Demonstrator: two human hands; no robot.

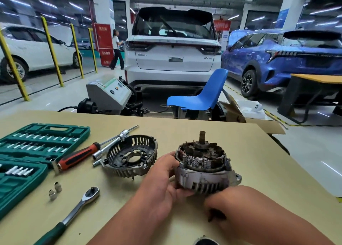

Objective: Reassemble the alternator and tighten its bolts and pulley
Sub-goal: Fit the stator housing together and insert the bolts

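Left hand (162, 176) and right hand (228, 198) at the open alternator (203, 172)
Left grips its nine o'clock side; right curls at six o'clock, hold unclear. Alternator stands mid-tabletop (259, 161), end cover (118, 158) at its nine o'clock.

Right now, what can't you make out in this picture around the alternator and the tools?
Head view:
- Right hand: its fingertips curl out of sight at the alternator base; whether they grip anything is hidden.
- Alternator underside: hidden by its own body and the left hand.
- Dark round part: cut off by the bottom edge.
- Socket set: cut by the left edge; sizes too small to read.
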